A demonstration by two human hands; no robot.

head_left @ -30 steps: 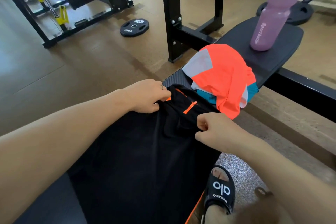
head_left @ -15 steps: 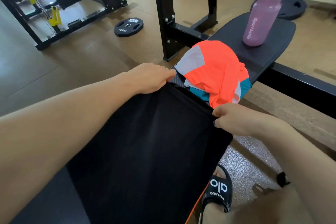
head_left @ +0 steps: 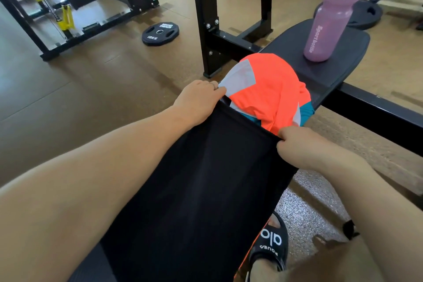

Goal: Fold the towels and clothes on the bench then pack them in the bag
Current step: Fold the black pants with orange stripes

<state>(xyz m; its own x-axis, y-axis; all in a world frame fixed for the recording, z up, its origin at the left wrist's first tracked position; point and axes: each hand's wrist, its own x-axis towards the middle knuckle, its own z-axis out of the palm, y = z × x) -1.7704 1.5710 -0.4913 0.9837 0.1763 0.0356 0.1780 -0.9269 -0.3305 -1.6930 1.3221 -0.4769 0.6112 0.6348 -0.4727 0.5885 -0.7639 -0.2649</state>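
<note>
A black garment [head_left: 206,181] lies stretched flat along the black bench [head_left: 325,68], its far edge pulled taut. My left hand [head_left: 198,101] grips the far left corner of that edge. My right hand [head_left: 295,144] pinches the far right corner, fingers curled round the cloth. Just beyond the edge sits a crumpled orange, grey and teal garment [head_left: 270,89] on the bench. No bag is in view.
A pink sport bottle [head_left: 334,14] stands upright on the far end of the bench. A black rack post [head_left: 203,18] rises left of the bench, with a 10 kg plate [head_left: 160,33] on the floor. My foot in a black slide [head_left: 270,247] rests at lower right.
Both hands have drawn the black garment's folded-over part forward and apart, covering the orange zip pockets; its far edge now lies straight and taut against the orange garment.
</note>
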